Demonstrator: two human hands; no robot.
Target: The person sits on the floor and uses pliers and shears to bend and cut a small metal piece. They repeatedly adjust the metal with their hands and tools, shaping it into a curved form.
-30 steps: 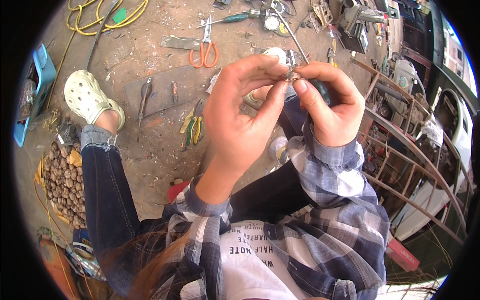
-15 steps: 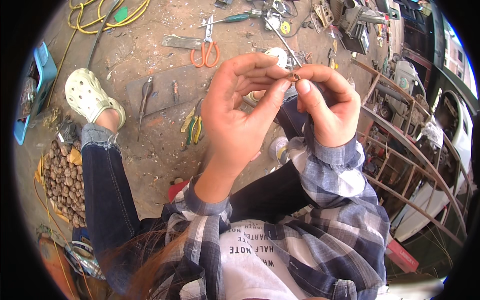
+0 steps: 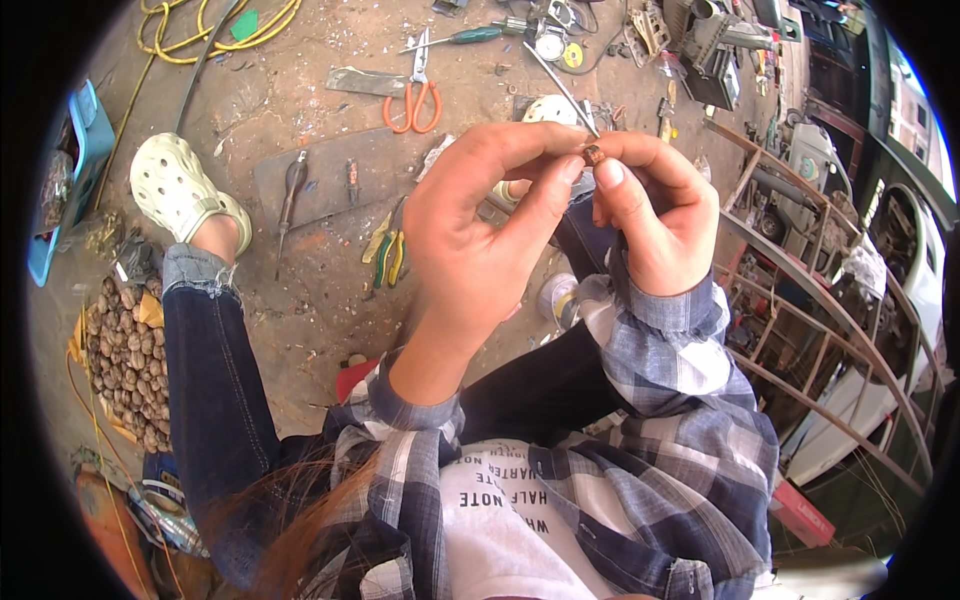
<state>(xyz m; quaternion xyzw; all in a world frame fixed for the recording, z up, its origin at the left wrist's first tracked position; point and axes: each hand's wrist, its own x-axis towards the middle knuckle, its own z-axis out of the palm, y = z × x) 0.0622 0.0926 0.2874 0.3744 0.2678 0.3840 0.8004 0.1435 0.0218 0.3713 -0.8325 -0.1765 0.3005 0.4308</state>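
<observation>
Both hands are raised in front of me, fingertips meeting. A small coppery-brown piece with a dark face (image 3: 593,155) is pinched between the thumb and forefinger of my right hand (image 3: 655,215). My left hand (image 3: 465,225) has its thumb and forefinger closed against the piece's left side. Its exact kind is too small to make out. Below on the ground lie orange-handled scissors (image 3: 428,108), a teal-handled screwdriver (image 3: 474,36), yellow-and-green-handled pliers (image 3: 387,264) and a dark-handled pointed tool (image 3: 292,190). A short coppery cylinder (image 3: 352,178) rests on a dark flat sheet (image 3: 325,192).
Brown walnut-like lumps (image 3: 128,365) are heaped at the left, below a blue crate (image 3: 94,135). A yellow hose (image 3: 165,55) coils at the far left. Metal machine parts (image 3: 715,40) lie at the far right, near a rusty metal frame (image 3: 790,262).
My left fingers have lowered slightly at the fingertips. The small piece has turned and shows its dark face more plainly. My right hand has hardly moved.
</observation>
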